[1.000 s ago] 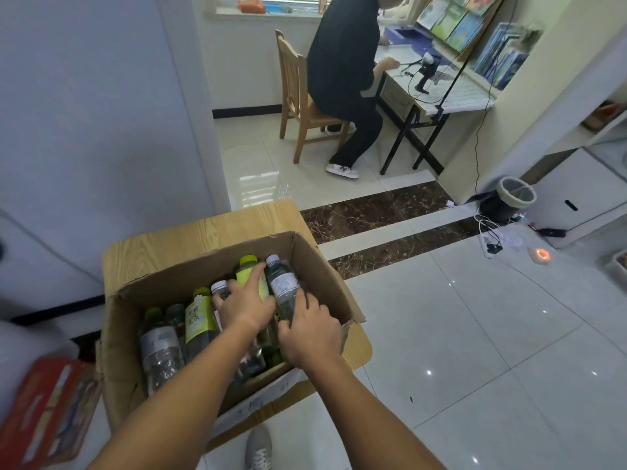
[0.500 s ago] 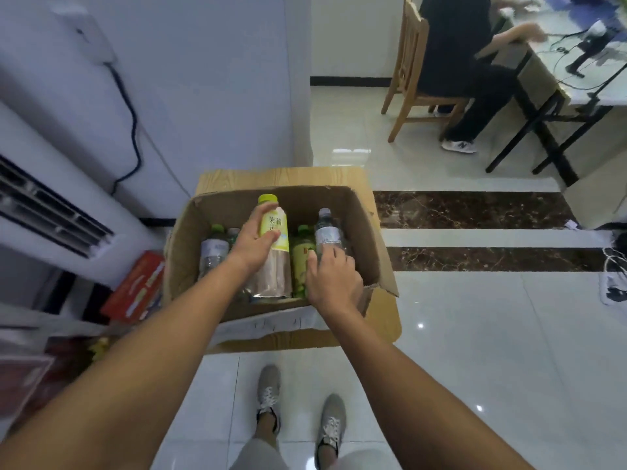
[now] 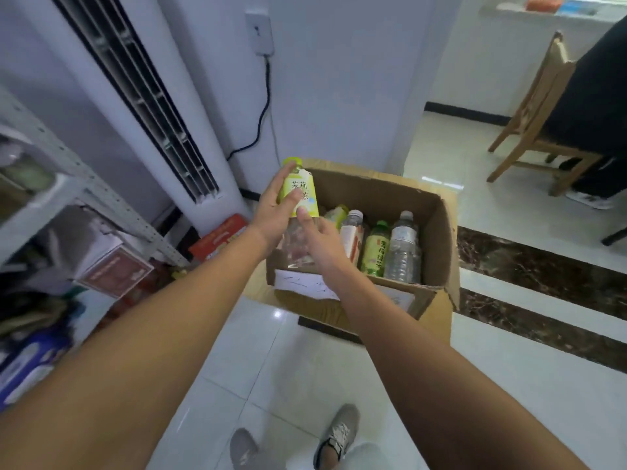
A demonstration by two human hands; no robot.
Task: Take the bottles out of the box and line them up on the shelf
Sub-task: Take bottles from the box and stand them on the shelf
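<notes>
A tea bottle with a yellow-green cap and label is raised above the left end of the open cardboard box. My left hand grips its upper half around the label. On its clear lower half my right hand holds it, thumb up on the front. Inside the box stand a green tea bottle, a clear water bottle, a white-capped bottle and another yellow one. The grey metal shelf is at the left, its contents blurred.
A tall white air conditioner stands between shelf and box, with a red carton at its foot. A black cable hangs down the wall. At the right are a wooden chair and a seated person.
My left hand lifted the tea bottle up out of the box. My right hand let go of the water bottle and moved onto the tea bottle. The view swung left towards the shelf.
</notes>
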